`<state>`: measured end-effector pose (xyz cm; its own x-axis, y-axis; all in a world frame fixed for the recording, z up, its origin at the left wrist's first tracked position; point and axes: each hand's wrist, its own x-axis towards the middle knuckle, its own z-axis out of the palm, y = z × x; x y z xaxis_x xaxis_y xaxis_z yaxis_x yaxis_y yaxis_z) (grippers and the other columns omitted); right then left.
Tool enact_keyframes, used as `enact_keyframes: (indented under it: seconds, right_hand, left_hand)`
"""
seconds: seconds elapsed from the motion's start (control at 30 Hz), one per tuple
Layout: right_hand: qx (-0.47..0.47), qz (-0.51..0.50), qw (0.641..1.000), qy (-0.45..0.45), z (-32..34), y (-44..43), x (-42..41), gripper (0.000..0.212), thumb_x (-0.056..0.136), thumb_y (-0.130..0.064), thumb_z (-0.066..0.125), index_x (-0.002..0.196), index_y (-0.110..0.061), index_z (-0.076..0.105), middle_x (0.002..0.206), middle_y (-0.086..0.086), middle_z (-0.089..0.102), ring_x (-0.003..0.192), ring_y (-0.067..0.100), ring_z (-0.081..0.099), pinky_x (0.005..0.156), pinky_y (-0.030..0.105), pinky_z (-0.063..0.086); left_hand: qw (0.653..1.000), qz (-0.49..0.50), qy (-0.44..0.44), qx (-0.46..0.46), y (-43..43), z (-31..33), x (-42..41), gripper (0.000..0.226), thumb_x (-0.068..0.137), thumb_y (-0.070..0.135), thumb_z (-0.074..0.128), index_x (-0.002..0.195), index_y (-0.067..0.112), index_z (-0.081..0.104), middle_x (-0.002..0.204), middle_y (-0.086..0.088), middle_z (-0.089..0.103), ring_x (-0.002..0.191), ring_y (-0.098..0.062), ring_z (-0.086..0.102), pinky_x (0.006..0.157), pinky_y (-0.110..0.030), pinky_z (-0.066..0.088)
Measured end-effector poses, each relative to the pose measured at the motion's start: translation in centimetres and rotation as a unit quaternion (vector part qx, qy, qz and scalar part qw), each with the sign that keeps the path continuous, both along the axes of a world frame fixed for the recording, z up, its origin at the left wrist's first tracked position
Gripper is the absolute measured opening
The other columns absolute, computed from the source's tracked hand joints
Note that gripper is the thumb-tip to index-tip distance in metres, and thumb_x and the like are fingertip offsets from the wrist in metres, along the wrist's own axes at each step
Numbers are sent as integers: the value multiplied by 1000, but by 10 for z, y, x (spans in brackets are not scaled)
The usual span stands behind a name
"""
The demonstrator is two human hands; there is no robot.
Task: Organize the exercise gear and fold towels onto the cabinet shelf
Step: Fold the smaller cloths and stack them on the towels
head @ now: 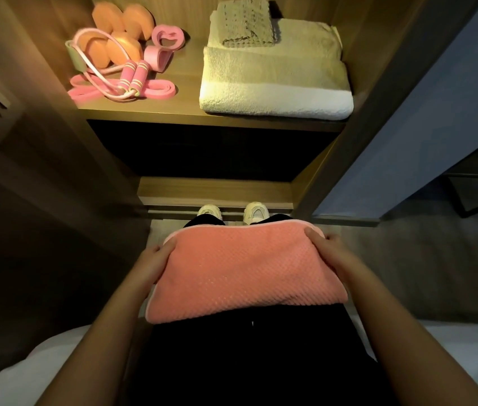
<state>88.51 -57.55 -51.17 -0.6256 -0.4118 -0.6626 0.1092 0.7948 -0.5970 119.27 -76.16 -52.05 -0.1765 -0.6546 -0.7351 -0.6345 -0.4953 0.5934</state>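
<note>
Pink towel (246,271): folded, flat over the lap, long axis left to right, apart from the cabinet shelf (185,92).
Left hand (152,265): grips the left edge.
Right hand (328,253): grips the right edge.

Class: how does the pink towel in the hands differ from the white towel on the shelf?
The pink towel is held by the left hand and right hand; the white towel lies on the shelf. The pink towel is waffle-textured, the white towel fluffy. The white towel carries a small cloth; the pink towel carries nothing. Both are folded.
</note>
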Motion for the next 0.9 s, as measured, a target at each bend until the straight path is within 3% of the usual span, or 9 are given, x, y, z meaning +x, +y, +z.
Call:
enact_keyframes:
  seconds: [0.1, 0.17, 0.23, 0.3, 0.4, 0.47, 0.67, 0.8, 0.9]
  right_hand:
    - [-36, -28, 994, -95, 6, -2, -7, 51, 90, -43, 64, 126, -7, 57, 107, 8, 67, 92, 24, 64, 66, 34, 49]
    - [-104, -59, 988, -93, 9, -2, -9, 44, 91, -33, 65, 128, -11, 58, 109, 8, 68, 97, 25, 65, 72, 35, 52]
    - [-133, -53, 989, -49, 13, -3, -3, 33, 94, -37, 59, 122, -19, 63, 108, 2, 68, 97, 22, 64, 76, 36, 52]
    - [-151, -19, 988, 29, 18, -4, 5, 21, 98, -44, 48, 104, -33, 65, 100, -7, 65, 91, 12, 62, 69, 30, 47]
    - [-212, -29, 958, 190, 27, -1, 5, 22, 100, -38, 43, 89, -28, 59, 89, -8, 63, 80, 2, 55, 63, 26, 37]
    - [-251, -37, 940, 226, 38, -1, -1, 21, 100, -35, 44, 87, -27, 59, 85, -10, 63, 76, -1, 57, 62, 27, 38]
    - [-314, -37, 912, 261, 64, 0, -8, 17, 102, -35, 44, 90, -37, 56, 83, -35, 61, 80, -15, 57, 59, 3, 43]
    - [-275, -8, 928, 252, 76, 0, -16, 20, 103, -32, 41, 95, -33, 59, 94, -15, 62, 83, -8, 57, 64, 20, 41]
    - [-196, 32, 969, 147, 83, 3, -25, 33, 104, -40, 36, 121, -22, 58, 106, -5, 58, 91, 5, 54, 69, 26, 40]
  left_hand:
    - [998, 42, 40, 20, -3, 5, 0, 55, 96, 47, 52, 140, 15, 47, 115, -7, 59, 100, -26, 57, 76, -40, 47]
    - [997, 43, 46, -50, -3, 7, -3, 40, 97, 44, 52, 128, 20, 55, 107, -4, 60, 92, -21, 58, 67, -36, 45]
    - [989, 33, 45, -140, -1, 10, -9, 26, 98, 43, 49, 112, 23, 59, 104, -4, 62, 89, -19, 59, 64, -33, 43]
    - [975, 35, 41, -215, 2, 14, -12, 20, 99, 43, 46, 102, 27, 58, 97, 0, 62, 86, -16, 60, 61, -30, 41]
    - [935, 72, 60, -341, 3, 23, -12, 21, 99, 46, 44, 93, 30, 56, 88, 6, 62, 82, -12, 60, 63, -32, 46]
    - [913, 75, 100, -389, 3, 32, -13, 21, 100, 44, 45, 95, 29, 57, 87, 11, 62, 81, -6, 60, 66, -33, 49]
    - [874, 53, 218, -430, 5, 69, -18, 11, 100, 41, 45, 97, 37, 55, 90, 27, 62, 80, 8, 60, 59, -12, 50]
    - [902, 55, 193, -383, 4, 80, -25, 14, 102, 30, 45, 100, 23, 57, 91, 13, 59, 75, 8, 57, 63, -21, 44]
    - [949, 31, 134, -284, -6, 84, -21, 21, 102, 36, 44, 96, 25, 62, 92, 6, 61, 81, -6, 59, 61, -28, 42]
